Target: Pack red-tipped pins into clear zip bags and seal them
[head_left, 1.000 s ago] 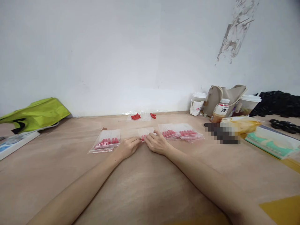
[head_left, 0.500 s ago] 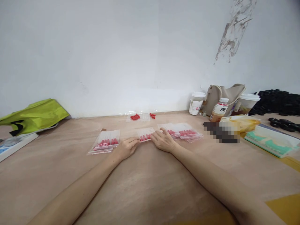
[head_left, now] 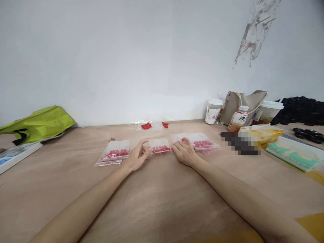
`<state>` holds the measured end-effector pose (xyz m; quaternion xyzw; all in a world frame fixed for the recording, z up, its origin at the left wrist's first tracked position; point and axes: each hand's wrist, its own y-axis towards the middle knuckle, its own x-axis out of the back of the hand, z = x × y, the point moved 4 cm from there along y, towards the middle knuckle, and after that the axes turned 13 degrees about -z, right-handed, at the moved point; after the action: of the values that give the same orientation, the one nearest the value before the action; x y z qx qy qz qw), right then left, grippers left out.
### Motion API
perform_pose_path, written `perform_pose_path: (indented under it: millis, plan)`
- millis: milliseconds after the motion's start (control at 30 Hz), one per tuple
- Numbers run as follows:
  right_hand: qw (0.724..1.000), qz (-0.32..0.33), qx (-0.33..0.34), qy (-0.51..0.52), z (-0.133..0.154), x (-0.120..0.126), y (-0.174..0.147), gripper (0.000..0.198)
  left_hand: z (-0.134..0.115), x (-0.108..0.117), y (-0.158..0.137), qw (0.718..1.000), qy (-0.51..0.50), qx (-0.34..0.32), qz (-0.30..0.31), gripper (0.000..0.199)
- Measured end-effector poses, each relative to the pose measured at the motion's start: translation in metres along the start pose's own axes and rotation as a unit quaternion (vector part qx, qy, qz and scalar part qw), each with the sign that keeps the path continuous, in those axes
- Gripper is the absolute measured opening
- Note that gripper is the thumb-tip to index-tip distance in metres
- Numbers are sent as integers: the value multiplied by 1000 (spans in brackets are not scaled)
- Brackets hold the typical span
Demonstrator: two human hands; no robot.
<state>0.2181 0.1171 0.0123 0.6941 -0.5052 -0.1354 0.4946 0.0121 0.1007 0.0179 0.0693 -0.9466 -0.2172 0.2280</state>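
A small clear plastic bag (head_left: 160, 143) lies flat before me with a row of small red tapered pieces (head_left: 161, 148) inside. My left hand (head_left: 138, 156) is at its left edge, open, fingers apart and slightly bent. Just off the bag's lower right corner rests my right hand (head_left: 184, 152), its fingers bent but loose, holding nothing that I can see. It partly covers a neighbouring bag of red pieces. To the right, overlapping filled bags (head_left: 202, 144) are spread out. A stack of filled bags (head_left: 115, 152) lies left of my left hand.
Loose red pieces (head_left: 146, 126) lie on clear plastic near the wall, with a few more beside them. At right stand a paper cup (head_left: 214, 111), a drink bottle (head_left: 238, 118), a beige bag (head_left: 229, 104) and a tissue pack (head_left: 293, 152). A yellow-green bag (head_left: 43, 121) is at left.
My left hand has let go of the bag's left edge and opened. My right hand has moved slightly right, off the bag, so more of its red row shows.
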Motion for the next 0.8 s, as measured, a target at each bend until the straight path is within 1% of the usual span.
perform_pose_path:
  millis: [33,67,100,133,167,200,233,267,333,367,433,500,567,667,733,800]
  plan:
    - [1000,-4,-4,7,1,1,0,22,2,-2,0,993,-69,93,4,50]
    - [1000,-8,-5,15,3,2,1,22,3,-6,-1,975,-138,176,14,53]
    - [1000,-12,-5,24,6,4,2,21,3,-11,-3,949,-200,241,24,52]
    - [999,-16,0,36,10,6,4,21,2,-15,-4,924,-252,286,35,49]
    - [999,-18,8,50,15,8,6,21,1,-19,-6,902,-290,315,46,45]
    - [997,-19,18,66,19,10,8,20,-1,-21,-7,888,-312,334,54,40]
    - [996,-16,30,84,23,12,10,20,-1,-23,-8,881,-318,346,59,37]
    - [994,-10,40,104,26,13,12,20,-1,-22,-8,882,-308,352,59,38]
    - [988,19,52,146,26,14,15,22,1,-14,-4,903,-257,342,46,44]
    - [985,37,46,163,22,14,15,24,1,-6,0,918,-226,324,36,48]
    - [979,83,6,185,5,14,15,29,1,18,11,944,-172,280,14,54]
    - [971,138,-56,187,-20,14,13,34,3,48,22,956,-145,255,-1,62]
    - [957,204,-99,182,-43,14,8,35,9,78,29,960,-112,258,-4,67]
    - [935,293,-116,165,-65,14,1,31,22,114,29,953,-71,293,-16,65]
    - [926,328,-114,148,-72,14,-3,23,29,126,25,947,-41,318,-18,62]
    - [925,341,-103,134,-73,13,-4,12,34,130,21,946,4,325,-13,57]
